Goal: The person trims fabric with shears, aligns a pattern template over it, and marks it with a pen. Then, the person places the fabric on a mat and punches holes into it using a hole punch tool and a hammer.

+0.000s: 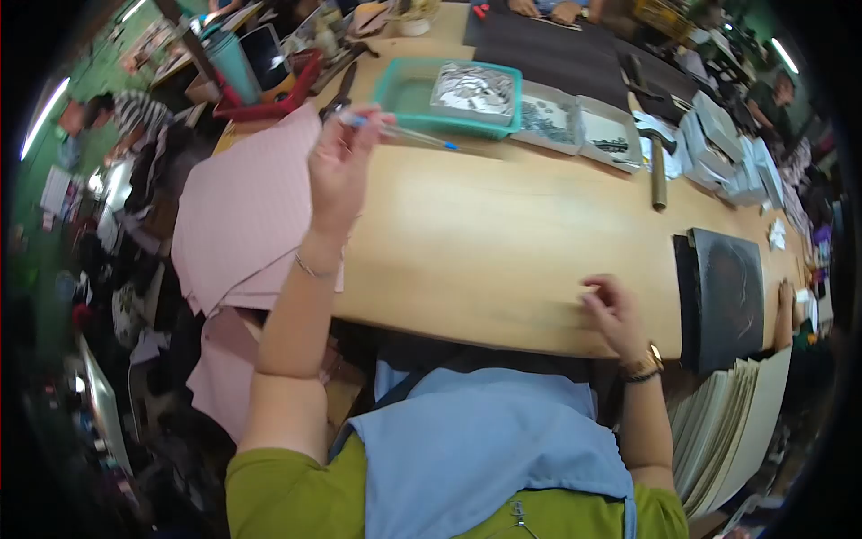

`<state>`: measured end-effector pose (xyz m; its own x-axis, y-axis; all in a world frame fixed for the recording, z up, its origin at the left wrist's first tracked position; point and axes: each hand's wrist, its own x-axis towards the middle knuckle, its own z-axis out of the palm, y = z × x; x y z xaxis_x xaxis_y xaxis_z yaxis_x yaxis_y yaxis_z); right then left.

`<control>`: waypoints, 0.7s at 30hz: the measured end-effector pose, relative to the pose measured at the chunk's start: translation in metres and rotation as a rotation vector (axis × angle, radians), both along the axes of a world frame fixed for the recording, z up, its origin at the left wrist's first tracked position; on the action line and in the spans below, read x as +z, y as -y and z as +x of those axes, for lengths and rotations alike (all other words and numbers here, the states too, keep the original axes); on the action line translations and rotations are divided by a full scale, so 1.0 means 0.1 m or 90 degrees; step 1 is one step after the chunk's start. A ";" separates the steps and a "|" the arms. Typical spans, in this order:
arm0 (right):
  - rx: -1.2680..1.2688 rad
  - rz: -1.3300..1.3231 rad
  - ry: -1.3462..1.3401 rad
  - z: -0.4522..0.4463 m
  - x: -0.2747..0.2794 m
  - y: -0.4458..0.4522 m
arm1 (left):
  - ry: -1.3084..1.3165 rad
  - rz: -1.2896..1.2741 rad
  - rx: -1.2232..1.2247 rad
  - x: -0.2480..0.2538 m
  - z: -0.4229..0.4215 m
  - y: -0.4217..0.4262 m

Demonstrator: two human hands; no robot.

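Observation:
My left hand (339, 166) is raised over the left part of the wooden table (503, 234), fingers closed on a thin clear pen (413, 136) whose blue tip points right. Beside and beneath that arm lies a stack of pink ribbed sheets (242, 202). My right hand (615, 314) hovers by the table's front edge at the right, with fingers curled and slightly blurred; whether anything small is between them cannot be made out.
A teal tray (386, 103) with a metallic-looking box stands at the back, beside white boxes of small parts (548, 117). A hammer (659, 171) lies right of them. Dark boards (727, 287) rest at the right. Another person's hands (564, 13) are across the table.

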<state>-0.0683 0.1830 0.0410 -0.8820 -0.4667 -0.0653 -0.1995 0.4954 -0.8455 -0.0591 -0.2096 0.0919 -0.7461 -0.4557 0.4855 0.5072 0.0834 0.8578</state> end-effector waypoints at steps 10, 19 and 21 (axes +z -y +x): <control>-0.281 -0.132 -0.022 -0.20 -0.90 -1.80 | 0.284 -0.394 0.196 0.53 1.45 0.98; -0.264 -0.074 -0.108 -0.24 -0.89 -1.56 | 0.365 -0.355 0.426 -0.05 2.63 0.92; -0.259 -0.069 -0.116 -0.25 -0.90 -1.55 | 0.342 -0.356 0.447 -0.24 2.79 0.95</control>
